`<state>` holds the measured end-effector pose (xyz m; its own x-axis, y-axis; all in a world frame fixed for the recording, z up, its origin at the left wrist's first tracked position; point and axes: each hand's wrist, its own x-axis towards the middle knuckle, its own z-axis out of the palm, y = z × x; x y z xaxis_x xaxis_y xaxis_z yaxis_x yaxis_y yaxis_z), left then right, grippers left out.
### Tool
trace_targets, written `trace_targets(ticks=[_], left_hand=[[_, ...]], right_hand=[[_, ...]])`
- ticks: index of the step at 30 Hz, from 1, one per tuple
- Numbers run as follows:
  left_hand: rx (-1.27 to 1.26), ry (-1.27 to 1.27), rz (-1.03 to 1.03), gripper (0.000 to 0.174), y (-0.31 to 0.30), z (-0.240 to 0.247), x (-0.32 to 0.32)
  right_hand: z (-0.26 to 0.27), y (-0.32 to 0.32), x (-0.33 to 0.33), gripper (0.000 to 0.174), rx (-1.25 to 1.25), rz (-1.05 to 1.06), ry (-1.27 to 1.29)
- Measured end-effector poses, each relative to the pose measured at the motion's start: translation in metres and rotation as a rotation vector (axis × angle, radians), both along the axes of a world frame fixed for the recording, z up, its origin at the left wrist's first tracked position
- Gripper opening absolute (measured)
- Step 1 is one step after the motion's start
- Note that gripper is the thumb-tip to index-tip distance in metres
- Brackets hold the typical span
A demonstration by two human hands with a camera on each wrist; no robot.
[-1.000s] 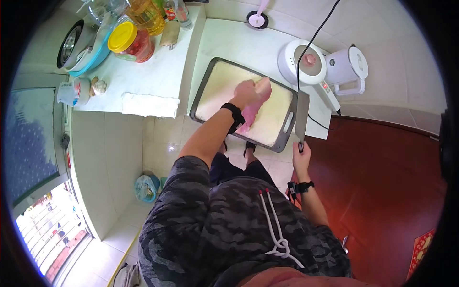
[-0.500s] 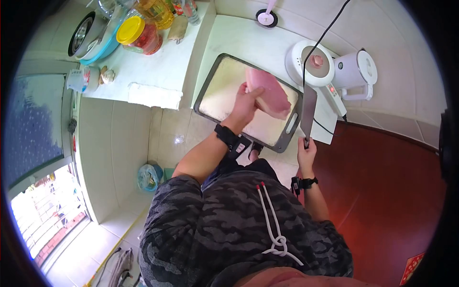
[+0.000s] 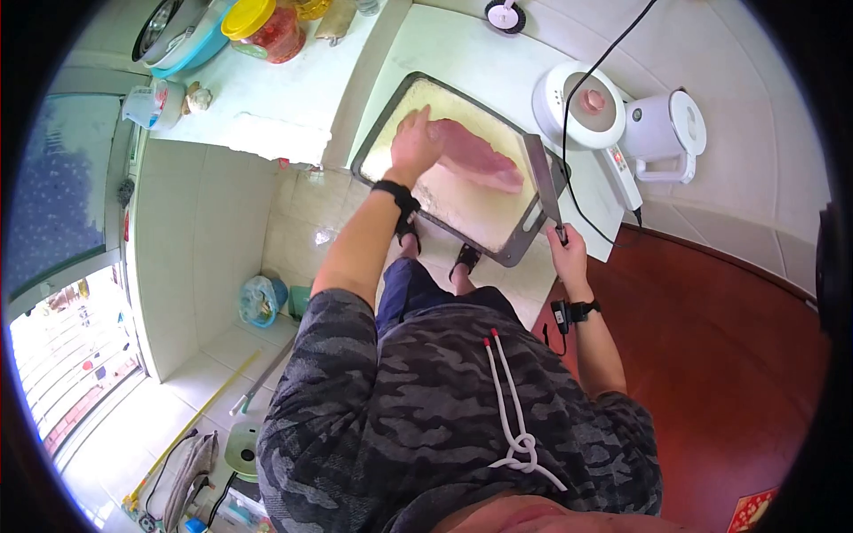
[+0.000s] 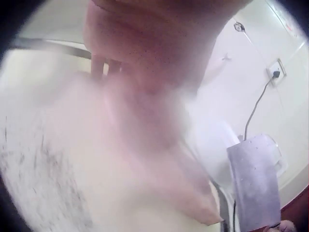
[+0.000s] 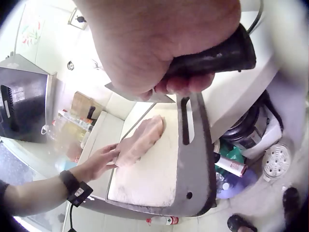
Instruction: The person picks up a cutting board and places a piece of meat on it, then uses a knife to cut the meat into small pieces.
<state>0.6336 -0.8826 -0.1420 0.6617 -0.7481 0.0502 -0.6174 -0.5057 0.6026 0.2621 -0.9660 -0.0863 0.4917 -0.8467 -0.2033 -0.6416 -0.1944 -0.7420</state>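
Observation:
A slab of raw pink meat [image 3: 477,156] lies flat on a pale cutting board [image 3: 458,213] with a grey rim. At the meat's left end is my left hand [image 3: 414,147], its fingers fairly straight and spread, fingertips right at the meat in the right wrist view. My right hand [image 3: 569,255] grips the black handle [image 5: 217,58] of a cleaver [image 3: 541,173]. The cleaver's blade points away from me and overlaps the board's right edge in the head view. Blur covers much of the left wrist view, though the broad blade [image 4: 256,181] shows at lower right.
A white round cooker [image 3: 577,105] and a white kettle [image 3: 662,138] stand right of the board, with a black cable [image 3: 593,71] running across. On the higher left counter are a yellow-lidded jar [image 3: 262,28] and a white cloth [image 3: 280,139]. The board overhangs the counter's front edge.
The meat, lifted and turned in my left hand before, now lies on the board. My left hand has let go and moved to its left end. The cleaver has shifted left over the board's edge.

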Motion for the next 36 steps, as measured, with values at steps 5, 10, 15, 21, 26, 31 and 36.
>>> trace_targets(ticks=[5, 10, 15, 21, 26, 31, 36], left_hand=[[0.486, 0.124, -0.329, 0.059, -0.012, 0.036, 0.028], [0.501, 0.193, -0.509, 0.062, -0.018, 0.026, 0.026], [0.648, 0.615, -0.511, 0.069, -0.011, 0.049, 0.016], [0.058, 1.463, -0.021, 0.038, -0.001, 0.08, -0.005], [-0.479, 1.355, 0.156, 0.029, -0.016, 0.15, -0.052], [-0.752, 1.246, 0.332, 0.043, -0.002, 0.107, -0.106], [0.214, 1.353, 0.294, 0.042, 0.05, 0.033, -0.128]], right_hand=[[-0.008, 0.006, -0.007, 0.039, 0.041, -0.044, 0.027], [-0.007, 0.024, -0.017, 0.038, 0.056, -0.076, 0.042], [-0.014, 0.035, -0.034, 0.037, 0.033, -0.085, 0.002], [-0.02, 0.039, -0.043, 0.036, 0.037, -0.137, -0.09], [-0.013, 0.035, -0.032, 0.036, 0.012, -0.115, -0.119], [-0.021, 0.026, -0.026, 0.036, 0.01, -0.078, -0.134], [-0.011, 0.012, -0.02, 0.035, 0.0, -0.011, -0.07]])
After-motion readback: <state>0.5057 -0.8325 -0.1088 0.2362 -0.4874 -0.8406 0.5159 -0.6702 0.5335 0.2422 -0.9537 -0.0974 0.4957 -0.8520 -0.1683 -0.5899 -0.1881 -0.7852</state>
